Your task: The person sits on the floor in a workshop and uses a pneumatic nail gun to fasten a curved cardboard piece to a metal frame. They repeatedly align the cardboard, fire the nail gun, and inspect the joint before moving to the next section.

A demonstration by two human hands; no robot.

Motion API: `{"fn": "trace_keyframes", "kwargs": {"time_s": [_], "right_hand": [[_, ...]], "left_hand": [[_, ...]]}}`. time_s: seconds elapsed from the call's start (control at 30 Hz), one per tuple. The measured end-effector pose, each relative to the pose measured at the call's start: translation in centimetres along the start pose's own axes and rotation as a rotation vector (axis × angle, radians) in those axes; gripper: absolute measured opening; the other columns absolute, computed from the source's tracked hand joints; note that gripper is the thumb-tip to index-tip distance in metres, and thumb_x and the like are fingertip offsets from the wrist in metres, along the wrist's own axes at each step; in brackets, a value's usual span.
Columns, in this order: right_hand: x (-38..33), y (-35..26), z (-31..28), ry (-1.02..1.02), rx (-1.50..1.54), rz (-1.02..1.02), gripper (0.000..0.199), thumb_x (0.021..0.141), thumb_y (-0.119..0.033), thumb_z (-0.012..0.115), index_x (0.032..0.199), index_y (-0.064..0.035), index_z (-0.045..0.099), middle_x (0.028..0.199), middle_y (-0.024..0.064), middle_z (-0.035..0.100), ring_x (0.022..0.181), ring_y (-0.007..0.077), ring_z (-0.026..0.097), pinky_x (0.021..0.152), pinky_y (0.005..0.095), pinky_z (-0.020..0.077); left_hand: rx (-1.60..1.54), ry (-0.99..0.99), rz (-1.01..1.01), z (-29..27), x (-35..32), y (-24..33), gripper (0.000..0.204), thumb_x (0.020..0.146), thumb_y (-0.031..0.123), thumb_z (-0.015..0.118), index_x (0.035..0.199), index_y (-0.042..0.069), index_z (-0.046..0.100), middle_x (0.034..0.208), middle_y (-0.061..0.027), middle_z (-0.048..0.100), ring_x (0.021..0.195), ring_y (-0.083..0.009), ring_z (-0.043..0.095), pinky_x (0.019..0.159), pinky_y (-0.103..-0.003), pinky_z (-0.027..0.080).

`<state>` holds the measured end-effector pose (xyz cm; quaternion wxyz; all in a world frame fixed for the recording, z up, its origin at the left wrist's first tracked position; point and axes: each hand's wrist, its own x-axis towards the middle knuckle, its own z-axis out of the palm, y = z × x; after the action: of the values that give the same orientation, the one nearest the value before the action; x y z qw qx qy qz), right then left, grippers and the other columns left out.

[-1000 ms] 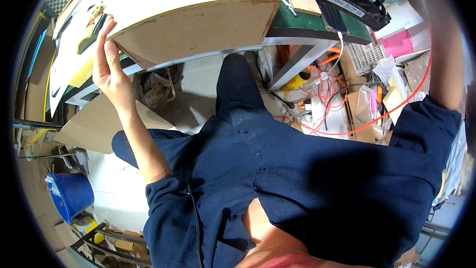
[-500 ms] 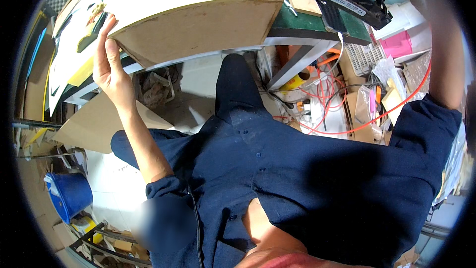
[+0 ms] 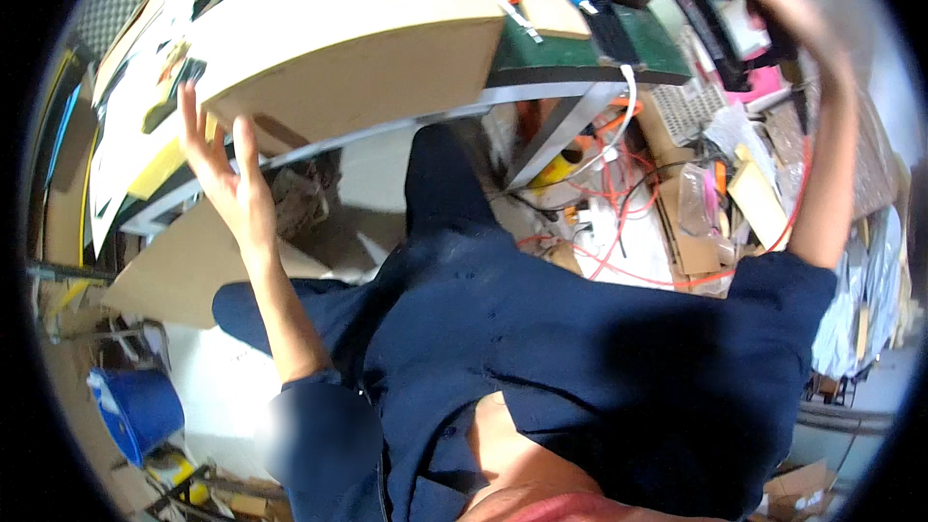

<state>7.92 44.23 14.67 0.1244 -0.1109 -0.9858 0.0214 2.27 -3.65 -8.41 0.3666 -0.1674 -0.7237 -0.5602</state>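
A large tan box-like board piece (image 3: 362, 82) lies on the workbench, its flat side facing me. Close to its left corner, my left hand (image 3: 237, 198) is raised with fingers spread, holding nothing. At the upper right, my right hand (image 3: 797, 19) grips a yellow and black nail gun (image 3: 710, 34), tilted and held off to the right of the board piece. Its handle is partly hidden by my fingers, and motion blurs it. A red air hose (image 3: 798, 198) hangs down near my right forearm.
The green bench top (image 3: 652, 48) carries a phone (image 3: 611, 34) with a white cable. Beneath and to the right lie tangled cords, a pale keyboard (image 3: 681, 111), cardboard and plastic wrap. A blue bucket (image 3: 140, 416) stands on the floor at left. A tan sheet (image 3: 179, 275) leans under the bench.
The nail gun has swung from above the board piece's right corner to the right and turned steeper. My left hand has moved down from the board's left edge, and its fingers have spread.
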Motion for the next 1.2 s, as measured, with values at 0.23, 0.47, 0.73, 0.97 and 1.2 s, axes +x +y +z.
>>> {"fn": "trace_keyframes", "kwargs": {"time_s": [0.23,0.47,0.73,0.97,1.2], "right_hand": [[-2.9,9.1,12.7,0.282,-0.146,0.071,0.036,0.080,-0.025,0.073,0.109,-0.0052,0.063,0.090,0.0160,0.066,0.091,0.0338,0.066,0.077,0.0435,0.0518],[-2.6,9.1,18.0,0.302,-0.136,-0.181,0.058,0.068,0.003,0.067,0.123,-0.0138,0.055,0.105,0.0119,0.056,0.092,0.0377,0.061,0.076,0.0460,0.0504],[-0.8,9.0,18.4,0.144,0.111,-0.342,0.060,0.065,0.008,0.062,0.123,-0.0065,0.052,0.107,0.0161,0.053,0.104,0.0385,0.056,0.088,0.0422,0.0467],[-0.4,10.7,17.4,-0.090,0.354,-0.324,0.060,0.068,0.001,0.065,0.126,-0.0008,0.050,0.117,0.0155,0.053,0.113,0.0302,0.055,0.100,0.0358,0.0416],[0.0,12.0,18.1,-0.117,0.398,-0.345,0.071,0.073,-0.010,0.069,0.139,-0.0067,0.042,0.132,0.0153,0.050,0.122,0.0275,0.050,0.105,0.0384,0.0398]], "left_hand": [[-1.030,-0.011,-0.792,2.7,-6.3,-0.1,0.054,0.096,0.037,0.056,0.136,0.004,0.040,0.134,-0.0108,0.046,0.129,-0.0233,0.041,0.114,-0.042,0.027],[-1.346,0.073,-0.791,6.1,-5.8,-0.1,0.040,0.094,0.038,0.060,0.123,0.012,0.055,0.125,-0.0029,0.056,0.118,-0.0161,0.048,0.116,-0.045,0.022],[-1.227,0.011,-0.734,5.1,-7.5,0.5,0.043,0.098,0.038,0.051,0.133,0.012,0.049,0.135,-0.0053,0.050,0.133,-0.0203,0.039,0.116,-0.046,0.022],[-1.517,0.027,-0.698,6.6,-7.3,-0.4,0.051,0.088,0.039,0.067,0.130,0.013,0.053,0.137,-0.0028,0.051,0.131,-0.0209,0.040,0.115,-0.039,0.024],[-1.439,0.086,-0.653,7.3,-6.4,-0.4,0.049,0.086,0.043,0.068,0.126,0.015,0.059,0.129,-0.0012,0.058,0.121,-0.0187,0.050,0.106,-0.038,0.038]]}}
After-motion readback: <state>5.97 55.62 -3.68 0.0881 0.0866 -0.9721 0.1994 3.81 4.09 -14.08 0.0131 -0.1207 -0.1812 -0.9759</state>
